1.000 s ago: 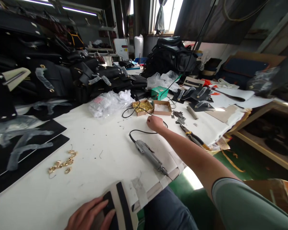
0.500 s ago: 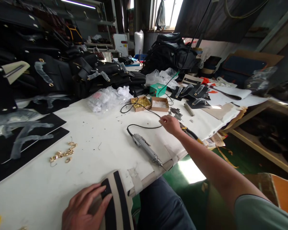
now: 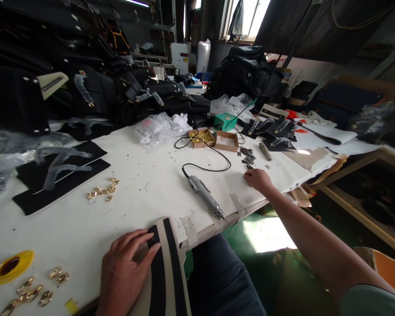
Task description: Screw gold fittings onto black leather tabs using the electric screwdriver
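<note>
My left hand [image 3: 127,265] holds a beige panel with black stripes [image 3: 166,267] at the table's front edge. Its thumb and fingertips close around a spot on one black stripe. My right hand [image 3: 258,179] reaches out over the table with fingers curled together. A small dark tip [image 3: 249,166] shows just beyond those fingers; what they hold, if anything, is hidden. Close by lie thin grey metal plates [image 3: 247,154]. Between my hands rests a grey electric screwdriver [image 3: 206,196], its bit pointing at the table's edge.
Gold-coloured clasps [image 3: 102,189] and gold links [image 3: 29,294] lie at left, by a yellow tape roll [image 3: 13,266]. Beyond stand a box of gold pieces [image 3: 200,138], another small box [image 3: 226,141] and a green box [image 3: 225,121]. Black bags [image 3: 102,92] pile up behind.
My right hand has moved from the screwdriver's cable to beside the metal plates. The yellow-and-black pliers seen there before no longer show. My left hand still holds the striped panel.
</note>
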Tool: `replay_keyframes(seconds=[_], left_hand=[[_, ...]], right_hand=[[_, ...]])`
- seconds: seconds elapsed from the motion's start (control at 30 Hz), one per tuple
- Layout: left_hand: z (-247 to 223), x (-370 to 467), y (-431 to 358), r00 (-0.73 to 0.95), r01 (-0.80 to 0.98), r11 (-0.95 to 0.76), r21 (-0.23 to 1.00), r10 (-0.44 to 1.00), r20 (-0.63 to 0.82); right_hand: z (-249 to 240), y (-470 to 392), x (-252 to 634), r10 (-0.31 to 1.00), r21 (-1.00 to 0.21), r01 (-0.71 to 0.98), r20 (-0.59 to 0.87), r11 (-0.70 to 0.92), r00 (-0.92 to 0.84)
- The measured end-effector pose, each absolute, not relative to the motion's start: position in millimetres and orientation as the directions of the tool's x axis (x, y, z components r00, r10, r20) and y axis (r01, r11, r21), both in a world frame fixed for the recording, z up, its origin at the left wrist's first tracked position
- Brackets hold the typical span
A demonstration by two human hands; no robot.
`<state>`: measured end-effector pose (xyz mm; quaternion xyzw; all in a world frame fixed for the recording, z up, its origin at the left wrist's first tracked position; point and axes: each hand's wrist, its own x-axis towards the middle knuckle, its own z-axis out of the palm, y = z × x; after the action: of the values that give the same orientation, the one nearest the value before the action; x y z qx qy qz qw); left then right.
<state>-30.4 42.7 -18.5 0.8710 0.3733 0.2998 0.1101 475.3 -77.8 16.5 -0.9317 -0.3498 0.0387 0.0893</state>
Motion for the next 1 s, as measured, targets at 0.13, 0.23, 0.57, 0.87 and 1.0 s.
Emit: replay_keyframes(seconds=[0.13,0.23,0.57,0.87,1.0], left_hand=[[-14.6,-28.8,38.1,0.529,0.597,-0.67,0.441,0.742,0.412],[-10.5,-28.1,34.5,0.524,0.606,-0.652,0.456,0.758,0.389],[-1.0,-26.3,29.2,0.498,0.643,-0.603,0.472,0.798,0.339],[-0.2,-26.6,28.1,0.492,0.654,-0.554,0.515,0.829,0.267],[-0.5,-26.8,27.4,0.488,0.653,-0.542,0.528,0.835,0.254]], right_hand=[[20.5,-77.2,475.8,0.677,-0.15,0.667,-0.022,-0.73,0.735],[22.3,-78.8,474.1,0.693,-0.116,0.688,-0.013,-0.717,0.721],[28.8,-12.4,425.0,0.84,-0.149,0.851,0.145,-0.504,0.523],[5.0,53.3,411.5,0.905,-0.124,0.922,0.179,-0.367,0.385],[-2.8,48.8,414.4,0.917,-0.111,0.935,0.191,-0.336,0.352]])
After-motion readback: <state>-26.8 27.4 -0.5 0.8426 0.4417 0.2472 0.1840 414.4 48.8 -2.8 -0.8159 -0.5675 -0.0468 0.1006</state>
